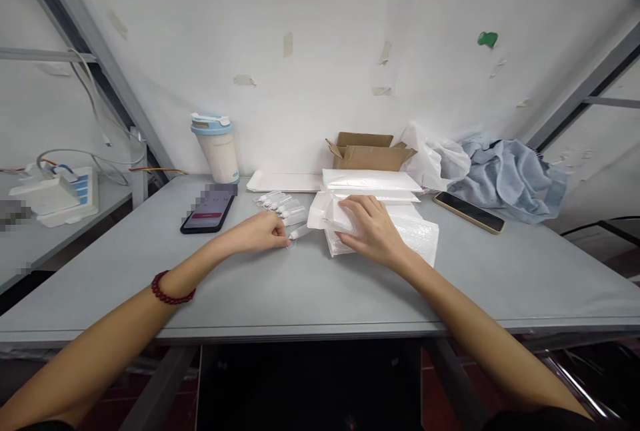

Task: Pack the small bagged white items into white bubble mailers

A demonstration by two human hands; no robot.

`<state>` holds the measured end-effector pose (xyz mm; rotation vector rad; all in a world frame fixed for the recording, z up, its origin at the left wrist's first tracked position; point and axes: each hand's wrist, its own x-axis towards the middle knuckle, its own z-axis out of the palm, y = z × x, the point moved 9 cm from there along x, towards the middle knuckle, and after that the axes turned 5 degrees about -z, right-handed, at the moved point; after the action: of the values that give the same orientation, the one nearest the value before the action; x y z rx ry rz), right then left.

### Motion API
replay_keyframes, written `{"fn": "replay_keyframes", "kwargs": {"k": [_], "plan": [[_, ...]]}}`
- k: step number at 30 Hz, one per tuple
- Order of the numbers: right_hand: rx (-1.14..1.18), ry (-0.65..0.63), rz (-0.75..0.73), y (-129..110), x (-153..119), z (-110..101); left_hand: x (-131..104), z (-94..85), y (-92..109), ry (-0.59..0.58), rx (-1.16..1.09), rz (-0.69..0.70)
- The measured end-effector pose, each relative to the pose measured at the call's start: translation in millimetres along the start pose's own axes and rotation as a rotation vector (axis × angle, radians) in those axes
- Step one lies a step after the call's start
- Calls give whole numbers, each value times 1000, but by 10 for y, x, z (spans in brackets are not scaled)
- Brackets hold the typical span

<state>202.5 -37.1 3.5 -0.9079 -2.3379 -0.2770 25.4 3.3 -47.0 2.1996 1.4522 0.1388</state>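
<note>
Pinching a small clear vial (299, 233) at the near end of the row, the left hand (260, 232) closes its fingertips on it, low on the worktop (300, 291). The grip looks narrow and light, so the vial could slip and roll, or the knuckles could knock the other vials (280, 204) just behind it out of line. The right hand (373, 231) lies flat, fingers spread, pressing the top bubble mailer (345, 217) of a white stack (415, 234); it is not clenched. I cannot tell whether the mailer's mouth is open. The smooth mailers may slide off each other under that pressure. Further left lies a dark phone (209, 213), and behind it stands a cup (218, 147).
</note>
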Motion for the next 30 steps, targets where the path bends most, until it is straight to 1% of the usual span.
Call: {"fn": "replay_keyframes", "kwargs": {"k": [2, 3, 5, 7, 9, 10, 12, 14, 17, 20, 24, 28, 30], "plan": [[11, -5, 3, 1, 1, 0, -7, -8, 29, 0, -44, 16], [16, -8, 7, 2, 2, 0, -23, -43, 46, 2, -76, 27], [23, -13, 15, 6, 4, 1, -76, -191, 46, 36, -138, 29], [26, -19, 23, 10, 5, 6, -151, -432, -9, 145, -202, -1], [24, -23, 27, 13, 4, 13, -236, -669, -94, 288, -286, -42], [21, -23, 27, 14, 3, 15, -272, -753, -128, 346, -334, -54], [17, -20, 23, 12, 1, 15, -312, -823, -143, 403, -427, -45], [17, -20, 21, 11, -1, 14, -312, -794, -85, 397, -483, -13], [24, -19, 6, -6, 0, 16, -279, -666, 53, 350, -486, 7], [44, -11, -56, -76, 3, 26, -227, -514, 176, 294, -476, 32], [62, -1, -149, -182, -2, 41, -154, -314, 300, 228, -480, 137], [66, 17, -201, -240, -13, 28, -133, -135, 379, 212, -447, 177], [62, 17, -220, -276, -18, 34, -154, -75, 451, 222, -415, 206]]}}
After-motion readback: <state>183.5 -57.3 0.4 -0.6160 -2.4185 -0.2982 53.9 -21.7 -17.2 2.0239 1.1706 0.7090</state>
